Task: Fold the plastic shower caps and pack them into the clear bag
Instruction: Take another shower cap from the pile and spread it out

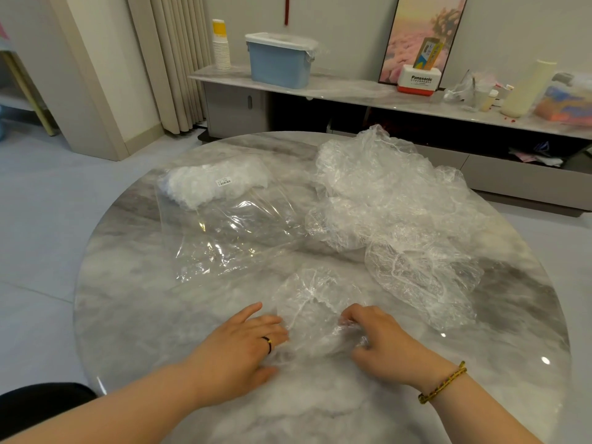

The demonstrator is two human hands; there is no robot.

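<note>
A: Head cam status: partly done. Bag (230, 232) lies flat on the table (128, 315). A white wad of folded caps (214, 184) sits in its far end, under the barcode label. Count unreadable.

B: What's left?

A: Most of it, I'd judge. Pile (390, 200) of loose caps sits right of the bag, crumpled, none folded. Plus one cap (317, 309) in work, on the person's side of the bag, just off its near right corner.

B: Grip on that cap?

A: Right hand (381, 341) has its fingers curled into the cap's near right edge, bunching the film, so it is grasping it. Left hand (246, 341) lies flat, fingers nearly straight, pressing the cap's left edge down, no clench. Thumb contact isn't clear through the film.

B: Cap relative to the hands?

A: Its bulk lies between them and beyond the fingertips, toward the bag. Spread out, not folded yet.

B: Step?

A: Looks like the start of a fold. After that it goes into the bag, whose near half looks see-through and unfilled. Can't confirm which end is the mouth.
</note>
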